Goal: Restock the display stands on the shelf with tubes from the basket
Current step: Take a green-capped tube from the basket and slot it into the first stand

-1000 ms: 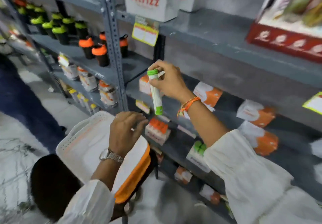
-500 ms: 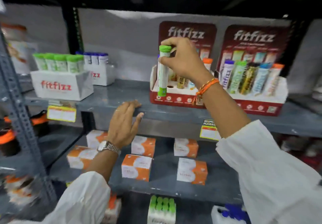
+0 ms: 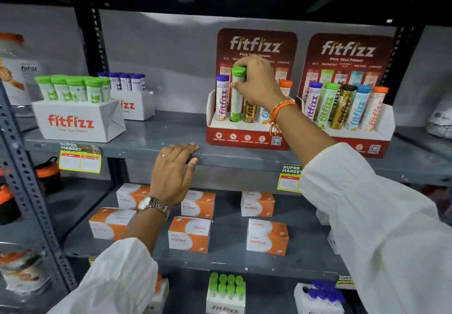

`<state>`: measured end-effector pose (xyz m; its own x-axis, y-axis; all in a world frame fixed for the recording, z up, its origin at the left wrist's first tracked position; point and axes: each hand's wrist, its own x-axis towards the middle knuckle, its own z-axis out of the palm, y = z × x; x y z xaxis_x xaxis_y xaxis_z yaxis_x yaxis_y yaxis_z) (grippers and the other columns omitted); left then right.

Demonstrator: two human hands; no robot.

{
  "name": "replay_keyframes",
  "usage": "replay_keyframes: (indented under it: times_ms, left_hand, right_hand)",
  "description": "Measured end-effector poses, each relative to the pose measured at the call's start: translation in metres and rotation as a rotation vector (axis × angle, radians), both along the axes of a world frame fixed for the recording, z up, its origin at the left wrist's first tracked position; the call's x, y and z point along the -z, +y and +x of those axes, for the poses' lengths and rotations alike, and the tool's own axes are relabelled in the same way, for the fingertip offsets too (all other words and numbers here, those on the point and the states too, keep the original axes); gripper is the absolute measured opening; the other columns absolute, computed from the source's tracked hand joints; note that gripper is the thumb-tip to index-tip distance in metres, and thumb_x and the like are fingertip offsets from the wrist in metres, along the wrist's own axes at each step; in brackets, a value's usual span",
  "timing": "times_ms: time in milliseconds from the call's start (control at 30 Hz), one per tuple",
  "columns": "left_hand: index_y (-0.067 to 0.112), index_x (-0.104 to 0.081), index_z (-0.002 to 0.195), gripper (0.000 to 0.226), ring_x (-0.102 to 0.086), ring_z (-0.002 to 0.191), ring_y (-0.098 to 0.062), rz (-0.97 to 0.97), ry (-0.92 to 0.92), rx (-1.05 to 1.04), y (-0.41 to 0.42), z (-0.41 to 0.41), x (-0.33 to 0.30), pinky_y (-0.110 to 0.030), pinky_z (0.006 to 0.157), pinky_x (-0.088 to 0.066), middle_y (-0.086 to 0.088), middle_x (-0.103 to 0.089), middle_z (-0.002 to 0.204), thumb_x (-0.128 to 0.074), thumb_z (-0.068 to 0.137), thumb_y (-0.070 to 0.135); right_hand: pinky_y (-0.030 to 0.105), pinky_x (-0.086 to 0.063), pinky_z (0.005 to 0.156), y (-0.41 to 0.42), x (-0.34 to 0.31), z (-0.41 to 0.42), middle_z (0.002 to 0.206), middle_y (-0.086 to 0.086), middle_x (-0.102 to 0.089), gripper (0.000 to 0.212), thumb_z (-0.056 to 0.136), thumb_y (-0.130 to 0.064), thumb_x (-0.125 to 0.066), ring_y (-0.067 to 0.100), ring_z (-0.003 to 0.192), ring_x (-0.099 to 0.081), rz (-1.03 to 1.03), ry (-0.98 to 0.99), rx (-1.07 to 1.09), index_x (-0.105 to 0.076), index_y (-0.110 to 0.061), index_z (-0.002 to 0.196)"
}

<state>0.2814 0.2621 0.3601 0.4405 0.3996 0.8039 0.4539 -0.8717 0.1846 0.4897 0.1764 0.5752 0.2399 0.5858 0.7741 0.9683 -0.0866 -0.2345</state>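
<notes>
Two hands are working at different depths. Nearest, the left hand (image 3: pixel 175 169) is lying flat with fingers spread on the front lip of the shelf (image 3: pixel 156 140), gripping nothing and seemingly bracing. Farther in, the right hand (image 3: pixel 256 81) is closing around the top of a green-capped tube (image 3: pixel 236 93), fingers wrapping the cap and upper body.

The tube is standing nearly upright, long axis vertical, its base sitting at or just inside the second slot of the left stand (image 3: pixel 244 137), between a purple-capped tube (image 3: pixel 222 101) and a gold tube (image 3: pixel 250 112). The coming move is likely turning on that vertical line: the tube appears to be needing a straight push down, and the right hand is directly above it, while the left hand is well apart, below and to the left.

How deep the base is sitting is hard to tell. The right hand and wrist are hiding much of the stand's other slots, so what is filling them is only partly showing. The right stand (image 3: pixel 381 140) is looking full. The basket is not in view.
</notes>
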Motion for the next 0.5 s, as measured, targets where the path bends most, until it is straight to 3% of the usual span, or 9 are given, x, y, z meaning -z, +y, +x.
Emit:
replay_keyframes:
  times_ms: [100,267,333,400,500]
  left_hand:
    - [0.016,-0.066,0.128,0.042,-0.060,0.117,-0.022,-0.005,-0.010,0.002,-0.001,0.000,-0.001,-0.039,0.107,-0.038,-0.001,-0.069,0.129,-0.039,0.103,0.036]
    - [0.016,-0.066,0.128,0.042,-0.060,0.118,-0.022,-0.016,-0.018,0.001,-0.001,0.003,0.000,-0.040,0.108,-0.038,-0.002,-0.069,0.129,-0.038,0.104,0.036]
    - [0.017,-0.065,0.129,0.043,-0.060,0.119,-0.022,-0.023,-0.016,-0.003,-0.001,0.003,0.001,-0.040,0.108,-0.038,-0.001,-0.068,0.129,-0.037,0.104,0.037]
    - [0.017,-0.065,0.129,0.044,-0.060,0.120,-0.022,-0.034,-0.014,-0.008,-0.001,0.002,0.001,-0.042,0.109,-0.039,-0.001,-0.068,0.130,-0.037,0.104,0.038]
    - [0.017,-0.065,0.129,0.044,-0.059,0.120,-0.022,-0.049,-0.015,-0.012,-0.002,0.003,0.001,-0.041,0.110,-0.038,-0.001,-0.068,0.130,-0.036,0.104,0.039]
  right_hand:
    - [0.031,-0.046,0.095,0.000,0.000,-0.003,0.119,0.008,-0.065,0.030,0.080,-0.010,-0.080,0.023,0.115,-0.056,-0.046,-0.028,-0.017,-0.071,-0.012,0.108]
    - [0.029,-0.046,0.086,-0.003,-0.006,-0.003,0.116,0.004,-0.071,0.027,0.085,-0.024,-0.078,0.018,0.109,-0.058,-0.059,0.000,-0.038,-0.073,-0.014,0.109]
    - [0.034,-0.048,0.091,-0.006,-0.010,-0.004,0.115,0.003,-0.072,0.028,0.084,-0.030,-0.079,0.021,0.113,-0.059,-0.081,-0.030,0.004,-0.075,-0.016,0.107]
    - [0.038,-0.051,0.093,-0.008,-0.016,-0.006,0.113,0.005,-0.074,0.026,0.082,-0.027,-0.081,0.024,0.112,-0.063,-0.108,-0.045,0.016,-0.077,-0.015,0.105]
    - [0.039,-0.053,0.099,-0.009,-0.024,-0.008,0.126,0.008,-0.069,0.029,0.084,-0.008,-0.074,0.027,0.120,-0.061,-0.198,-0.056,0.007,-0.074,-0.015,0.112]
